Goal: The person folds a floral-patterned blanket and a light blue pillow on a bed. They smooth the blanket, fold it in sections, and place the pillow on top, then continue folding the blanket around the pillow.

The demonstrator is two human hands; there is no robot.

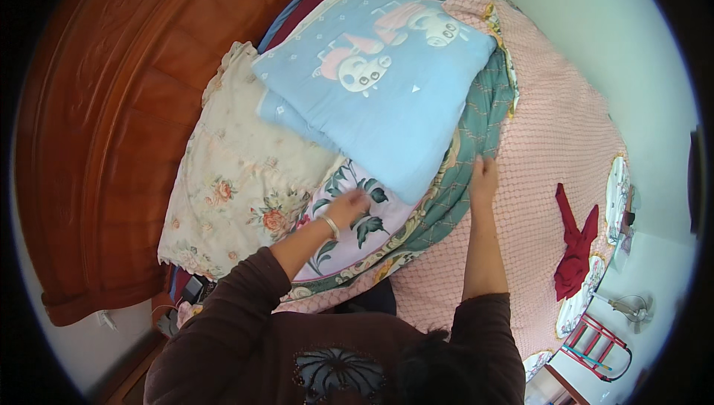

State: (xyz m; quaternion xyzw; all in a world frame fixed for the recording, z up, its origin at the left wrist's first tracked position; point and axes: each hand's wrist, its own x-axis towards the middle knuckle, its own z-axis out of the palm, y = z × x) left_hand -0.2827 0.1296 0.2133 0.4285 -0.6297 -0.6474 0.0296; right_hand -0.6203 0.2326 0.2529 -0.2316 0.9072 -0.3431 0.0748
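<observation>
A folded light-blue blanket (pixel 413 104) with cartoon animal figures lies on top of the bedding. Below its lower corner, my left hand (pixel 350 208), wearing a bracelet, is over a lilac fabric with dark leaves (pixel 371 229). Motion blurs its fingers, and whether they touch the cloth is unclear. My right hand (pixel 484 176) is at the outer edge of a green patterned quilt (pixel 479 117), its fingers curled; a grip on the quilt cannot be made out. Left of the blue blanket is a cream floral pillow or cover (pixel 240 182).
A pink textured bedspread (pixel 552 131) covers the bed. On its right lies a dark red garment (pixel 577 249). The carved wooden headboard (pixel 117 115) rises at left, a pale wall (pixel 569 20) at right. A fan (pixel 630 307) and red-framed step ladder (pixel 597 346) stand beyond the bed.
</observation>
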